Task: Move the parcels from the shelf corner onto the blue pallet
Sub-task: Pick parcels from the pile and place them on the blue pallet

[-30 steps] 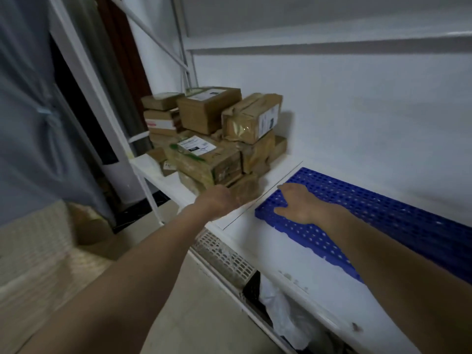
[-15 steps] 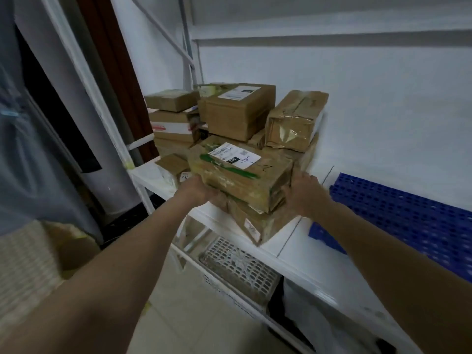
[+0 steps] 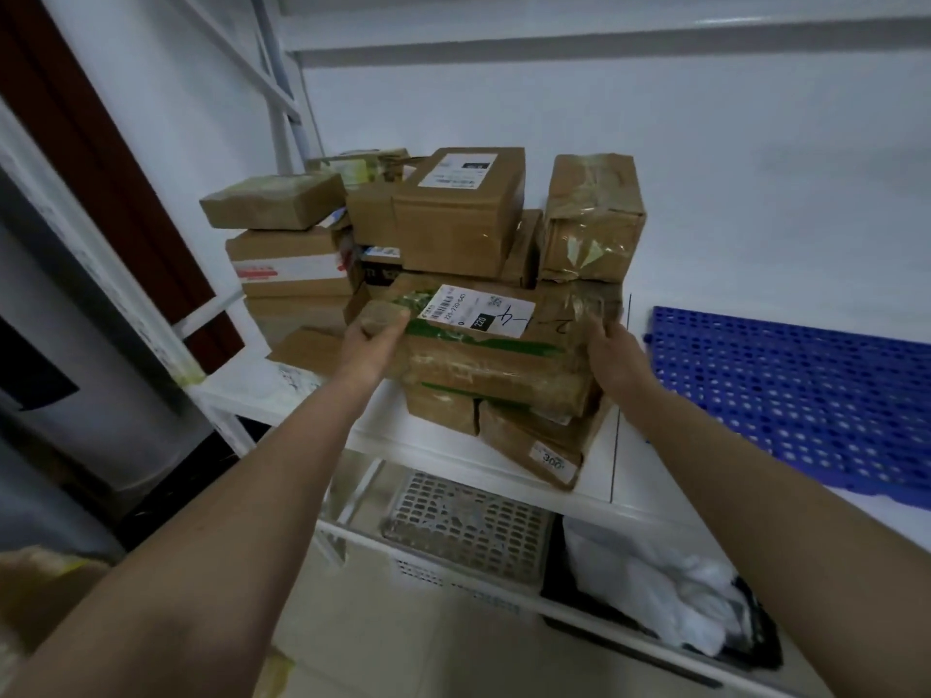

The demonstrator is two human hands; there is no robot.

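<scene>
The white shelf (image 3: pixel 443 445) carries everything here. On its right part lies the blue pallet (image 3: pixel 796 390), and no parcel is on it yet. In the left corner stands the pile of parcels (image 3: pixel 453 274), brown boxes stacked in several layers against the wall. At the near side of the pile is the labelled parcel (image 3: pixel 483 345), with green tape and a white sticker on top. One second ago the right hand was resting flat on the pallet and the left hand only touched the bottom of the pile; now both have come to this parcel. The left hand (image 3: pixel 373 340) grips its left end, and the right hand (image 3: pixel 612 352) holds its right end with fingers curled around the edge. I judge that the lift is about to begin, and the parcel then must travel right to the pallet.
</scene>
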